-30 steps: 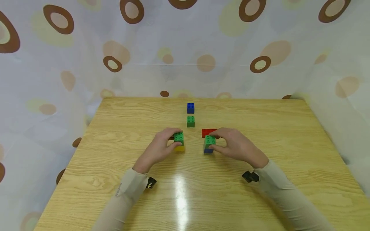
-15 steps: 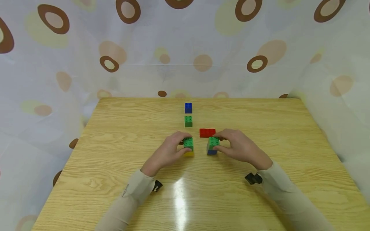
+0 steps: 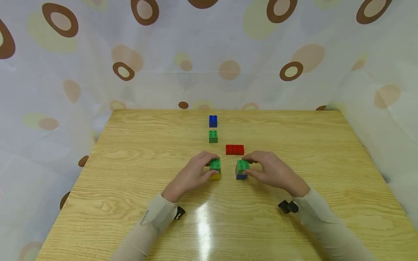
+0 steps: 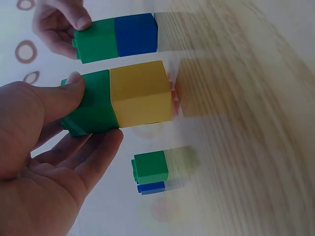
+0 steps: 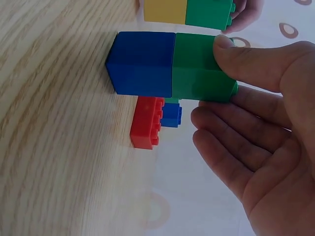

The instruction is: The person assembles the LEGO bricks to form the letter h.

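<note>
In the head view my left hand [image 3: 192,175] is near the middle of the table. It pinches a green toy building brick [image 4: 96,108] between thumb and fingers, and a yellow brick [image 4: 140,93] is joined under it. Across a small gap, my right hand [image 3: 275,174] grips another green brick [image 5: 197,73] by its sides, with a blue brick [image 5: 142,64] joined below. Both two-brick stacks are upright, studs up, side by side. The right stack's base is right at the tabletop in the right wrist view.
A long red brick [image 3: 234,149] lies just behind the right stack. Farther back, a single green brick [image 3: 213,137] and a blue brick [image 3: 213,121] stand in line on the wooden table [image 3: 156,137]. A patterned cloth [image 3: 209,87] hangs behind the table.
My left hand has carried its green-and-yellow stack right and toward me, narrowing the gap. My right hand has shifted its green-and-blue stack slightly right and nearer to me. The loose bricks stay put.
</note>
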`<act>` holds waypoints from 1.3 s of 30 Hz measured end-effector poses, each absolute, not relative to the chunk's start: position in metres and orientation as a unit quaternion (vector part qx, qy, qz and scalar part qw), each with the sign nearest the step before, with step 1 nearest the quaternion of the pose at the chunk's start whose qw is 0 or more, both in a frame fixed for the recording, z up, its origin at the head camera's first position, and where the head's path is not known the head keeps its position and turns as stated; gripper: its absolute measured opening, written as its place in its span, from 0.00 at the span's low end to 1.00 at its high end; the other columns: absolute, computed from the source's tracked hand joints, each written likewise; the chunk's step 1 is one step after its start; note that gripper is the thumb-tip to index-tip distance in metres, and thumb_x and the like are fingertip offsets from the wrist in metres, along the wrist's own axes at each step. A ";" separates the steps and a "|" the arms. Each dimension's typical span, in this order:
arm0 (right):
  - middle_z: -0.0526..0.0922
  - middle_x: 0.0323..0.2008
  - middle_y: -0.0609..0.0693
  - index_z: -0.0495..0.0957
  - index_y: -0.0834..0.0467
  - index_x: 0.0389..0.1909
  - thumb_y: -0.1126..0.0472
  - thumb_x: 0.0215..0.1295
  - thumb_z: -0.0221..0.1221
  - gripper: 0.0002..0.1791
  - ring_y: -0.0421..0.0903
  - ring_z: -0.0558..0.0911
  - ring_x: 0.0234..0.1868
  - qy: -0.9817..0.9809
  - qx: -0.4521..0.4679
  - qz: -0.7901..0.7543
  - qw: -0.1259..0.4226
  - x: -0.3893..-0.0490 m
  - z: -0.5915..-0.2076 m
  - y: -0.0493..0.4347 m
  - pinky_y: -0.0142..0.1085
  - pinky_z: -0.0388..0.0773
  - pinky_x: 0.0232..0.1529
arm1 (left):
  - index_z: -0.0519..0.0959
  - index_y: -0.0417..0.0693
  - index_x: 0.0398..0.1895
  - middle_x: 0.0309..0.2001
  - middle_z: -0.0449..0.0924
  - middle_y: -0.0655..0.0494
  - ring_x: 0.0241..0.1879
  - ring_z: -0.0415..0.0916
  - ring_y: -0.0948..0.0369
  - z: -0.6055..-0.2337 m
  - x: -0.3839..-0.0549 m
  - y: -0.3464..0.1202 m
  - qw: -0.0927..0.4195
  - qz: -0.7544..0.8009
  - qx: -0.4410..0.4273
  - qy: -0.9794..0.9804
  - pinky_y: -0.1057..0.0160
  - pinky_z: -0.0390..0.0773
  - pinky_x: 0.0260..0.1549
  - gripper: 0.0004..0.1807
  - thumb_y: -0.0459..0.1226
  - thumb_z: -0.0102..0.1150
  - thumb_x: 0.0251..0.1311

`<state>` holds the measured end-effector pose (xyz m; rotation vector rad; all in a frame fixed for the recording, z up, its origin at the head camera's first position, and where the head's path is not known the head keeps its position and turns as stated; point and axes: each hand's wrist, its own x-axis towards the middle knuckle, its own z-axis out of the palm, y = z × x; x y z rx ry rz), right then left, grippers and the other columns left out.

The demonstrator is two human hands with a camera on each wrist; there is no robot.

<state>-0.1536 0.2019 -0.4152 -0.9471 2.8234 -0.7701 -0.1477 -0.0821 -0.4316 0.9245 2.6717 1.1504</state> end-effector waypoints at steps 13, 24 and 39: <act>0.87 0.46 0.53 0.82 0.61 0.54 0.59 0.62 0.71 0.21 0.52 0.85 0.44 0.913 -0.308 -0.266 0.037 -0.153 -0.421 0.201 0.50 0.84 0.47 | 0.75 0.41 0.61 0.55 0.79 0.48 0.53 0.80 0.55 -0.434 -0.147 -0.080 0.082 0.370 0.279 0.882 0.59 0.82 0.54 0.21 0.35 0.65 0.67; 0.86 0.47 0.53 0.81 0.62 0.55 0.58 0.62 0.71 0.22 0.52 0.85 0.45 0.916 -0.304 -0.255 0.050 -0.154 -0.421 0.200 0.49 0.84 0.48 | 0.76 0.40 0.59 0.51 0.81 0.50 0.51 0.81 0.56 -0.434 -0.149 -0.079 0.097 0.371 0.264 0.885 0.59 0.82 0.53 0.20 0.36 0.66 0.66; 0.79 0.61 0.65 0.66 0.66 0.71 0.64 0.70 0.62 0.31 0.62 0.79 0.60 0.930 -0.294 -0.205 0.079 -0.180 -0.372 0.223 0.58 0.76 0.58 | 0.76 0.40 0.59 0.53 0.82 0.50 0.52 0.80 0.55 -0.436 -0.151 -0.074 0.096 0.363 0.260 0.889 0.57 0.81 0.54 0.21 0.37 0.68 0.65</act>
